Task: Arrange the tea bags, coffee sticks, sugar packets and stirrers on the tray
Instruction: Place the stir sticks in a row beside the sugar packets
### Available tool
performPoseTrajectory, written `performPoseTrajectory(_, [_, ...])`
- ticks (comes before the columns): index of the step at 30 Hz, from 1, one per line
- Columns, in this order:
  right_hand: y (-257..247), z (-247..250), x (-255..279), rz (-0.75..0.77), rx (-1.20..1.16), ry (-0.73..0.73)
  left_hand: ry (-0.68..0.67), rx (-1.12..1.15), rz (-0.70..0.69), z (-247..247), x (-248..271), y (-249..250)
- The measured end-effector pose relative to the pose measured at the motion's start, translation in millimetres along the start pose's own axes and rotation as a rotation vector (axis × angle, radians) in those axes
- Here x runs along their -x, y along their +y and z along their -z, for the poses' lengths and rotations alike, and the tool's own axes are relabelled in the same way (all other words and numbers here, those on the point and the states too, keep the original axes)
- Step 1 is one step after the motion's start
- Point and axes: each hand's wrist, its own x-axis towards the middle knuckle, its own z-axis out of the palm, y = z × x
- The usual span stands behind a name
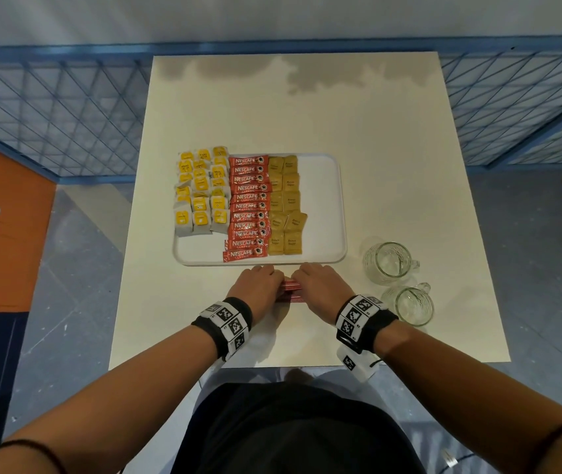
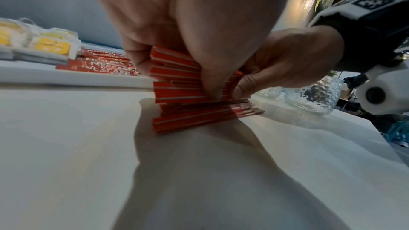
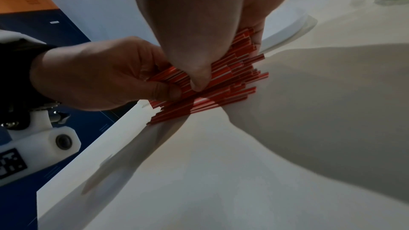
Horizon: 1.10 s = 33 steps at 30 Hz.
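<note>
from the head view, the left hand and the right hand sit close together on the cream surface, just in front of the white tray. both hands curl round a bunch of red and white stirrers, one hand at each end. on the tray, the yellow tea bags lie at the left and some hang over its edge. the red coffee sticks lie in a row in the middle. the brown sugar packets lie next to them, and the right part of the tray is bare. two glass mugs lie on their sides near the right hand. from the left wrist view, the left hand pinches the stirrers from above, with its thumb on the near side. the right hand grips the other end. the lowest stirrers touch the surface, and the ends are not lined up. from the right wrist view, the right hand pinches the stirrers from above, and the left hand holds the far end. the stirrers fan out a bit, and the tray corner shows just behind them.
</note>
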Motion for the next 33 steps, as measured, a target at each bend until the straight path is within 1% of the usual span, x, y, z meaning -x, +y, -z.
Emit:
performPoseTrajectory(8, [0.3, 11.7, -5.3, 0.022, -0.011, -0.025, 0.009, -0.026, -0.001, 9.3, 0.6, 3.4])
performPoseTrajectory(13, [-0.2, 20.0, -11.5, 0.049, 0.002, -0.076, -0.010, -0.011, -0.008, 14.6, 0.4, 1.5])
performPoseTrajectory(17, [-0.4, 31.2, -19.6, 0.043, -0.036, -0.176, -0.065, 0.113, 0.021, 20.9, -0.3, -0.3])
performPoseTrajectory(20, [-0.4, 49.0, -26.0, 0.014, -0.161, -0.279, -0.092, 0.156, 0.018, 27.0, -0.4, -2.7])
performPoseTrajectory(22, [4.1, 62.8, -28.0, 0.024, -0.231, -0.305, -0.117, 0.208, -0.004, 29.6, 0.0, -4.4])
performPoseTrajectory(25, [11.7, 80.4, -27.9, 0.033, -0.356, -0.263, -0.161, 0.350, -0.031, 33.1, -0.2, -9.9])
performPoseTrajectory(28, [17.0, 96.6, -25.8, -0.005, -0.485, -0.218, -0.174, 0.514, -0.083, 42.6, 2.3, -10.3])
performPoseTrajectory(29, [18.3, 101.5, -24.9, -0.022, -0.549, -0.189, -0.179, 0.580, -0.097, 47.2, 4.5, -8.2])
performPoseTrajectory(31, [20.0, 109.7, -23.0, -0.050, -0.654, -0.098, -0.202, 0.756, -0.083, 53.9, 8.2, -2.8])
performPoseTrajectory(33, [20.5, 111.7, -23.8, -0.108, -0.687, 0.009, -0.217, 0.909, -0.050, 58.2, 10.1, 2.2])
